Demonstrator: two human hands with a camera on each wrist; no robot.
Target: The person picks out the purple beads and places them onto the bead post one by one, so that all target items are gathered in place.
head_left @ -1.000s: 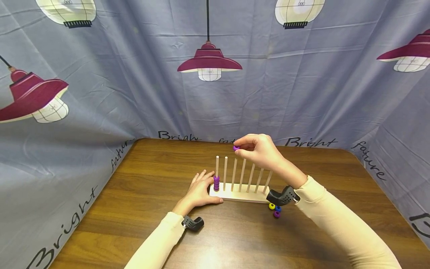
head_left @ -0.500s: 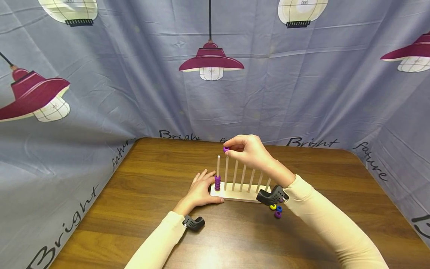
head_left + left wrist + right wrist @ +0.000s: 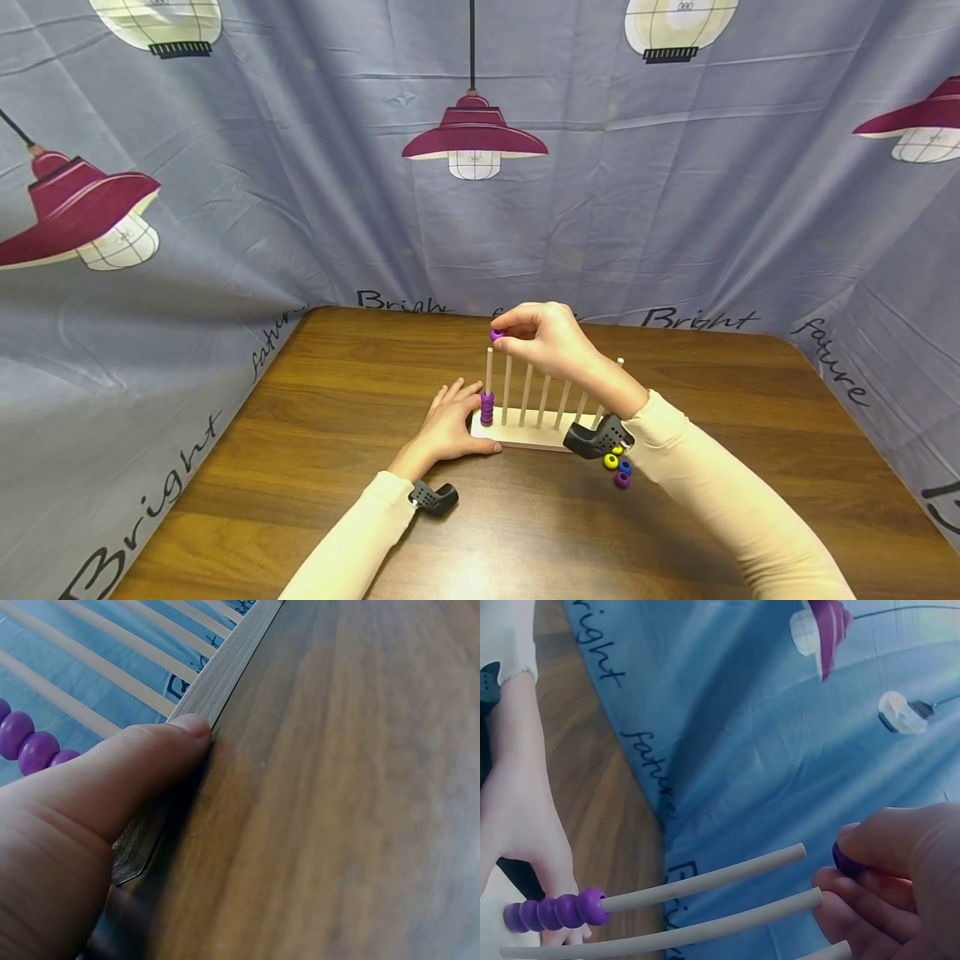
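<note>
A wooden bead rack (image 3: 517, 433) with a row of upright pegs stands on the table. Several purple beads (image 3: 487, 408) are stacked low on its leftmost peg (image 3: 490, 367). My left hand (image 3: 447, 427) lies around the rack's left end with fingers spread, the thumb (image 3: 142, 761) pressing along the base's front edge. Between thumb and fingertips my right hand (image 3: 551, 340) pinches one purple bead (image 3: 497, 335). That bead is just above the leftmost peg's tip, apart from it; the right wrist view shows it (image 3: 846, 860) a short way past the peg ends.
Loose yellow (image 3: 611, 461), blue (image 3: 626, 468) and purple beads (image 3: 622, 481) lie near the rack's right end, partly under the right wrist's camera (image 3: 597, 437). A printed curtain (image 3: 337, 208) hangs behind the brown wooden table (image 3: 360, 375).
My right hand has moved left with the purple bead, from over the middle pegs to beside the leftmost peg's tip. The left hand has kept its place at the rack.
</note>
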